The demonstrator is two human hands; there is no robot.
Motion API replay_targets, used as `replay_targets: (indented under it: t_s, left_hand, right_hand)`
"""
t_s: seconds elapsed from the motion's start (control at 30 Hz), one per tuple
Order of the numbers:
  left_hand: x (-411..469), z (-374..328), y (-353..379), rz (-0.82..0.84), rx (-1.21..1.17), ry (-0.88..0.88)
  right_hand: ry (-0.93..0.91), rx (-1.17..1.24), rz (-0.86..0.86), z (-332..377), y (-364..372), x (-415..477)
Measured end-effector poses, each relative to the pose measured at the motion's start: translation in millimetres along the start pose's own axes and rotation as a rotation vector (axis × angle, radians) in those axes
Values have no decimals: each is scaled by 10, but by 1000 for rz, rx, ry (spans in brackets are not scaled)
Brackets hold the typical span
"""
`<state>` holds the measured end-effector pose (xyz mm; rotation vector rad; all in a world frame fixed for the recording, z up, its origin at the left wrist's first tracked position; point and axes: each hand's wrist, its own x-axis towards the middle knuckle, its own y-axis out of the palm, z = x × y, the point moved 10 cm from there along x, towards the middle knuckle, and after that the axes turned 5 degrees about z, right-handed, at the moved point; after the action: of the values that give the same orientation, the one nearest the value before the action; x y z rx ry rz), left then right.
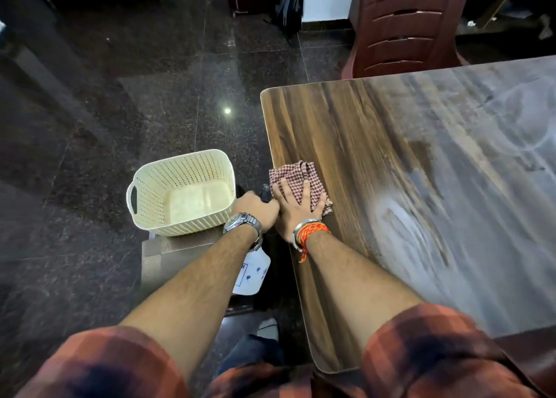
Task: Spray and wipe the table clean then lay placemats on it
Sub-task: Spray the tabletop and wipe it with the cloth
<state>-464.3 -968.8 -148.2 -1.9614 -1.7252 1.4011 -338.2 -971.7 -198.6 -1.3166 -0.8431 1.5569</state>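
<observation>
The checked cloth (296, 176) lay near the near-left edge of the wooden table (346, 120), one corner of it hanging a little past the rim. The person's right hand (298, 208) was pressed flat on top of it, fingers straight and spread, palm down, holding nothing but the cloth beneath. A metal bangle (304, 226) and some orange threads circled that wrist. Just beside it, off the table's edge, the left hand (255, 206) was curled tight round the neck of a spray bottle (251, 274), whose black nozzle poked out above the knuckles and whose white body hung below the wrist; a steel watch (242, 224) sat on that arm. The two hands almost touched. Farther across the table top pale, hazy smears showed over the grain, with a darker patch among them. To the left of the table stood a cream perforated basket (186, 166), resting on what looked like brown woven placemats (177, 247); what bore these up I could not tell. Beyond the table's far edge a maroon plastic chair (412, 27) was drawn close. All of it stood on a dark polished stone floor (90, 126).
</observation>
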Motion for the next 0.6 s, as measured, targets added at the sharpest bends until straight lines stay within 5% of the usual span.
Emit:
replay_targets:
  t_s: [0.23, 0.6]
  left_hand:
    - [375, 6, -39, 2, 36, 12]
    - [-238, 50, 62, -28, 14, 24]
  right_hand:
    - [22, 4, 6, 22, -182, 632]
    - [-16, 48, -33, -135, 101, -354]
